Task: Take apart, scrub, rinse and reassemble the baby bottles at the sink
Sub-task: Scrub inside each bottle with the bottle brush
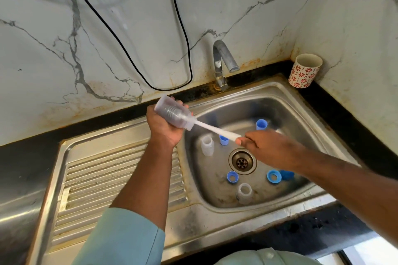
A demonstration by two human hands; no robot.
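Observation:
My left hand [164, 126] grips a clear baby bottle [170, 112] held on its side above the sink's left rim, mouth pointing right. A white bottle brush [215, 129] is pushed into it, its bristle head inside the bottle. My right hand [267, 146] grips the brush handle over the basin. In the steel sink [286, 112] lie two more clear bottles [207, 145] [244, 192], and several blue caps and rings, such as a cap [261, 124], a ring [232, 177] and another ring [274, 176].
The tap [221, 60] stands behind the basin, with no water seen running. A ribbed steel drainboard [103, 180] lies to the left. A cup with red flowers [304, 70] sits on the black counter at the back right corner. A black cable [133, 58] hangs on the marble wall.

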